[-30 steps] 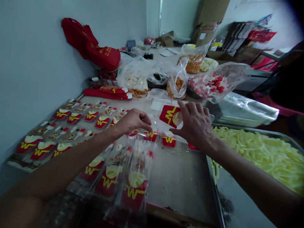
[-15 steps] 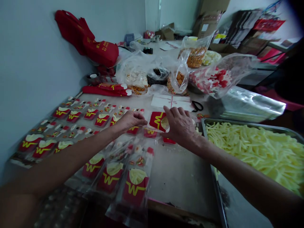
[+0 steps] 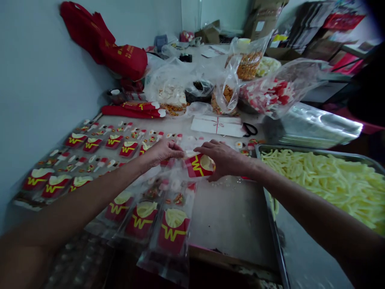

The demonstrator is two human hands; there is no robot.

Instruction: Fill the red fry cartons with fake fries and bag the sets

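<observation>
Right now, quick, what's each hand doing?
Left hand: closed, fingertips pinched, seemingly on a clear bag.
Right hand: closed on one end of a red carton.

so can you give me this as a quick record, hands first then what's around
left hand: fingertips together, appears to pinch a clear sleeve
right hand: holds the right end of a red packet with a yellow zigzag
unclear: whether that packet is inside the sleeve
left side: rows of wrapped red packs
right side: metal tray with pale yellow strips
beyond hands: white flat stack tied with red string, black loop beside it
</observation>
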